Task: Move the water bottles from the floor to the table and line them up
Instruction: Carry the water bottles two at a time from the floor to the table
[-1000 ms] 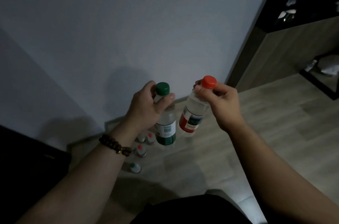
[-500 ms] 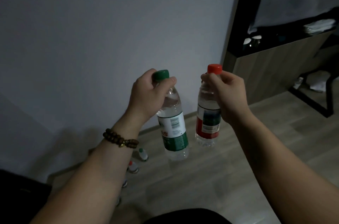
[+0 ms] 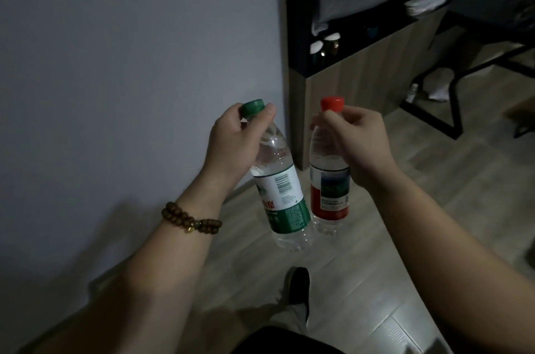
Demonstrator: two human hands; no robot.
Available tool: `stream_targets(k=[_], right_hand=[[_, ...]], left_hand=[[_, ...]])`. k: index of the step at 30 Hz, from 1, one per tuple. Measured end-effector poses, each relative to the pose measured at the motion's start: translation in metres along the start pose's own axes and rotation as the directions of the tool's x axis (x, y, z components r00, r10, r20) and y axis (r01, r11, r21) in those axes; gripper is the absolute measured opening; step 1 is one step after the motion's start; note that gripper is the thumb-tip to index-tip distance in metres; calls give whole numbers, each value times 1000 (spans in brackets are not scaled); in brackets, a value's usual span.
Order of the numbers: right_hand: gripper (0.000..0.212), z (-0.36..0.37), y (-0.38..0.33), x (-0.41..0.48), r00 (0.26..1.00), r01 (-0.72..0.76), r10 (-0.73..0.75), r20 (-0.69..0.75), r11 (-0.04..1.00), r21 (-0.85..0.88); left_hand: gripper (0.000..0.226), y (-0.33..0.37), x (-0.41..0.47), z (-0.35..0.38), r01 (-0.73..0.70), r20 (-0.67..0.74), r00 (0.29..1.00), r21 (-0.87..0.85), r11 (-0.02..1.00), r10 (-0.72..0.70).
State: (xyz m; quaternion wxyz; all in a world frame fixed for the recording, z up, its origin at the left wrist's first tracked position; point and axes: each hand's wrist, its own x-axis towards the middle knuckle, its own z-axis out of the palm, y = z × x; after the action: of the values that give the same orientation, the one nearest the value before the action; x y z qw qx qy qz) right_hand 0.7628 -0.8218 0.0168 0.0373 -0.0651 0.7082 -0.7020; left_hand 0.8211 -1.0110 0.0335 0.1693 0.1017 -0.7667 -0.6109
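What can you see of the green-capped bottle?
The green-capped bottle is clear plastic with water inside, a green cap on, and a white-and-green label with a barcode and red characters. The left hand grips its neck below the cap. It hangs tilted above the floor, base toward the red-capped bottle.

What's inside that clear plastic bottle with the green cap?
Clear water shows through the green-capped bottle above and below its white-and-green label; the label hides the middle, and the left hand covers the neck.
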Motion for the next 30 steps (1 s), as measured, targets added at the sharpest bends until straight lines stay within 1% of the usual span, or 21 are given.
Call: stream_targets(k=[4, 8, 11, 14, 20, 22, 24, 26, 28, 30], right_hand=[[26, -38, 8, 63, 991, -102, 100, -92, 995, -18], [25, -82, 13, 113, 958, -212, 211, -194, 977, 17], [27, -118, 17, 142, 925, -286, 289, -246, 957, 46], [22, -158, 20, 166, 885, -327, 331, -328, 943, 68], [23, -260, 35, 219, 824, -346, 377, -424, 926, 151], [22, -301, 43, 242, 818, -336, 368, -442, 929, 153], [22, -342, 50, 268, 824, -318, 332, -459, 942, 110], [24, -385, 52, 296, 829, -303, 284, -482, 952, 42], [29, -428, 52, 320, 825, -301, 246, -509, 953, -27], [32, -470, 51, 343, 826, -307, 238, -511, 950, -55]], left_hand=[[32, -10, 68, 54, 40, 186, 982, -18, 999, -36], [35, -12, 134, 117, 54, 354, 933, 26, 998, -60], [33, -12, 173, 172, 82, 452, 888, 19, 996, -82], [30, -13, 202, 228, 135, 513, 852, -16, 991, -108], [42, -17, 247, 358, 238, 609, 779, -61, 969, -153], [41, -17, 262, 405, 230, 622, 768, -50, 972, -150], [35, -15, 278, 454, 192, 622, 771, -25, 981, -135], [34, -8, 295, 504, 153, 596, 795, -14, 988, -115], [37, 5, 310, 551, 97, 566, 819, 34, 995, -99], [45, 19, 322, 594, 42, 534, 841, 97, 994, -88]])
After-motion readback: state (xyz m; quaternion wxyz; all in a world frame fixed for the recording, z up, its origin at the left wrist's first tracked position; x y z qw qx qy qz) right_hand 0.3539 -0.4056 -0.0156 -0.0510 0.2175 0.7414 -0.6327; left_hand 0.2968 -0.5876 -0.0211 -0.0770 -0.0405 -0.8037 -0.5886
